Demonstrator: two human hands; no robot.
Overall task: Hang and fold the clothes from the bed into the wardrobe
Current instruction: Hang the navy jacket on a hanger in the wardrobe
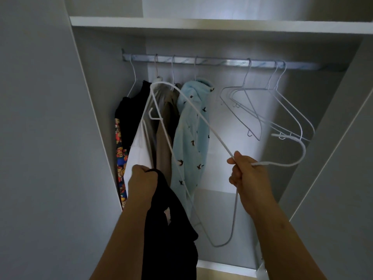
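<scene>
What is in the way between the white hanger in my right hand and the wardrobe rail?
Nothing visible. Open space runs from the white hanger in your right hand up to the rail, bare between the light blue garment and the empty hangers. The black garment is not on it yet.

Single wide-angle view from the person's head, facing forward and slightly down into an open wardrobe (94,87) at close range; its rail (222,62) spans the upper frame.
</scene>
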